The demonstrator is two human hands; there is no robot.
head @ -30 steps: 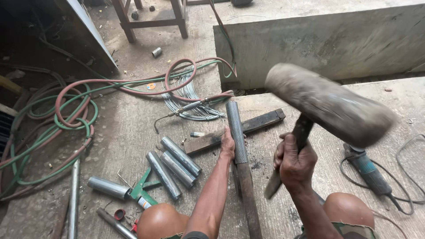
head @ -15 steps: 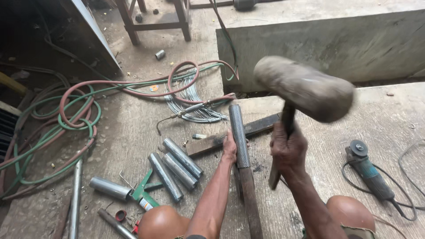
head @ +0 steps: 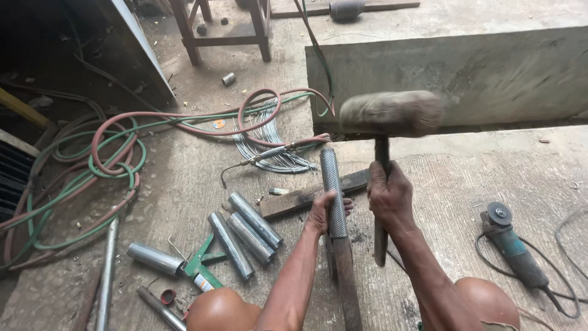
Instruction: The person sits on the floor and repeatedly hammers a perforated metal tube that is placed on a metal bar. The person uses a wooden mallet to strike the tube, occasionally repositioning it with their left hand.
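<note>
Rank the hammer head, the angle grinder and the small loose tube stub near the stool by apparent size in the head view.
1. Hammer head, largest, though blurred and nearest the camera.
2. Angle grinder, somewhat smaller.
3. Tube stub, clearly smallest, and farthest away.

Small white-labelled can [head: 204, 282] on the concrete beside the green clamp [head: 199, 262]

The right hand [head: 389, 197] gripped a raised hammer [head: 392, 114]; beside it, the left hand [head: 323, 213] steadied a perforated tube [head: 332, 190] on a bar [head: 346, 282].
</note>
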